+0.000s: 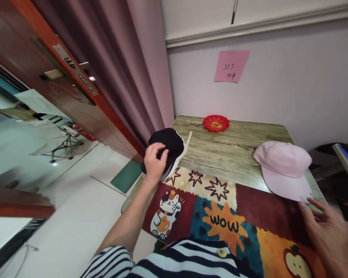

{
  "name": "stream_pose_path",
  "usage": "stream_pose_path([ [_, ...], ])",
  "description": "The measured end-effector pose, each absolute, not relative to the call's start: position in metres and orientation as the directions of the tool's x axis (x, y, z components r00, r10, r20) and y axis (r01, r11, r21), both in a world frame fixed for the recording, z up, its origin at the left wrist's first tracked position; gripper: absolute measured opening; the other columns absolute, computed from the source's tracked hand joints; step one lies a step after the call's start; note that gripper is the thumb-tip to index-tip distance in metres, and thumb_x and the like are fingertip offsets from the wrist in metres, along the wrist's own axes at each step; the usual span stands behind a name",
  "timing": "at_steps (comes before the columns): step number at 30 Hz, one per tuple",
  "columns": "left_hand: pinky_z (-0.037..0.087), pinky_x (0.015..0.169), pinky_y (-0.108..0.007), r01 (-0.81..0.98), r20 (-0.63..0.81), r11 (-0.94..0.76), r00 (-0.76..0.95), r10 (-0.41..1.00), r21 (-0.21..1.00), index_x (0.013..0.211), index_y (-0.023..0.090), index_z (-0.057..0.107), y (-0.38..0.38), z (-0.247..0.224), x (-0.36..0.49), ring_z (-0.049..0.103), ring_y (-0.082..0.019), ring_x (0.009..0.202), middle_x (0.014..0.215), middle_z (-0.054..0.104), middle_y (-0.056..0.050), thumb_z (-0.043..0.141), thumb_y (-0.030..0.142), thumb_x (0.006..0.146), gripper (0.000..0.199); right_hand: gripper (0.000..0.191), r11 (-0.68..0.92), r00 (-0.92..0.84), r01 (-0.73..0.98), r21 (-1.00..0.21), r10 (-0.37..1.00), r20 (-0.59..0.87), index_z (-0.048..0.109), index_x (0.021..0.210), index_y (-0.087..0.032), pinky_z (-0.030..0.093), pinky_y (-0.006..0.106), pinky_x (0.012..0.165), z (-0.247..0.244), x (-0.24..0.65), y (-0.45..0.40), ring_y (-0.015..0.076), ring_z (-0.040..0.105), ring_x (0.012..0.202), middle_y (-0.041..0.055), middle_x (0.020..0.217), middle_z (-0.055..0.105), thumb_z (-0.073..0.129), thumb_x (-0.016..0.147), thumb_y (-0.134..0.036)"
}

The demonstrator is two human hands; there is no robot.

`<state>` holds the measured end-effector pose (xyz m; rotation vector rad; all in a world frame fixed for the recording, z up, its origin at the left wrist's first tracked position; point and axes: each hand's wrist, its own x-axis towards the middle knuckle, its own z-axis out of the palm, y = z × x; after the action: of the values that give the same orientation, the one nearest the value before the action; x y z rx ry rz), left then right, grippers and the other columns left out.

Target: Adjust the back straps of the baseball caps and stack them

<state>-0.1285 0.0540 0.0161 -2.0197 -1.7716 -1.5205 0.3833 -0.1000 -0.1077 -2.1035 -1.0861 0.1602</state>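
Observation:
My left hand (156, 162) is over a black hat (169, 139) at the table's left edge, fingers curved and thumb apart from them. It overlaps the hat in view, and I cannot tell whether it touches the cloth. Pale trim and a light strap show along the hat's right side. On the right lies a pale pink cap (284, 160), its brim toward me. By the brim's near edge is my right hand (326, 224), fingers spread and nothing visibly gripped; contact with the brim is unclear.
A red scalloped dish (216, 123) stands at the back of the wood-patterned table (220, 144). A colourful mat (214, 216) covers its near side. A pink note (231, 66) is on the wall. A curtain (133, 58) and wooden door (84, 88) border the left.

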Motion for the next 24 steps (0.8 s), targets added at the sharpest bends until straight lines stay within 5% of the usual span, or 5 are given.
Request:
stream_pose_path([
  [5, 0.046, 0.101, -0.038, 0.857, 0.56, -0.133, -0.2, 0.804, 0.497, 0.104, 0.018, 0.069, 0.129, 0.043, -0.176, 0.062, -0.026, 0.111, 0.113, 0.069, -0.01, 0.069, 0.037, 0.085, 0.028, 0.051, -0.243, 0.553, 0.671, -0.7, 0.793, 0.255, 0.074, 0.112, -0.03, 0.056, 0.056, 0.07, -0.088, 0.36, -0.082, 0.0379, 0.071, 0.081, 0.0136, 0.133, 0.066, 0.059, 0.079, -0.067],
  [11, 0.047, 0.09, -0.035, 0.77, 0.236, -0.033, -0.155, 0.959, 0.637, 0.1, 0.021, 0.075, 0.174, 0.034, -0.178, 0.065, -0.026, 0.098, 0.102, 0.074, -0.007, 0.073, 0.041, 0.077, 0.031, 0.041, -0.147, 0.478, 0.663, -0.734, 0.838, 0.264, 0.076, 0.101, -0.032, 0.057, 0.057, 0.074, -0.064, 0.33, -0.072, 0.0368, 0.071, 0.084, 0.0121, 0.128, 0.069, 0.061, 0.08, -0.064],
  [17, 0.046, 0.075, -0.03, 0.64, 0.277, -0.053, -0.255, 0.926, 0.767, 0.084, 0.02, 0.073, 0.165, 0.037, -0.176, 0.063, -0.021, 0.081, 0.083, 0.072, -0.002, 0.074, 0.033, 0.07, 0.019, 0.028, -0.138, 0.491, 0.605, -0.784, 0.84, 0.231, 0.077, 0.094, -0.038, 0.055, 0.057, 0.079, -0.048, 0.323, -0.079, 0.0396, 0.071, 0.096, 0.0103, 0.124, 0.072, 0.067, 0.079, -0.059],
  [24, 0.044, 0.063, -0.024, 0.408, 0.289, -0.236, -0.073, 0.954, 0.882, 0.084, 0.018, 0.07, 0.11, 0.09, -0.17, 0.059, -0.015, 0.069, 0.077, 0.067, 0.001, 0.083, 0.038, 0.067, 0.03, 0.035, -0.267, 0.552, 0.415, -0.87, 0.834, 0.007, 0.079, 0.094, -0.037, 0.056, 0.051, 0.069, -0.036, 0.314, -0.08, 0.0408, 0.072, 0.094, 0.0115, 0.088, 0.078, 0.069, 0.076, -0.066],
])
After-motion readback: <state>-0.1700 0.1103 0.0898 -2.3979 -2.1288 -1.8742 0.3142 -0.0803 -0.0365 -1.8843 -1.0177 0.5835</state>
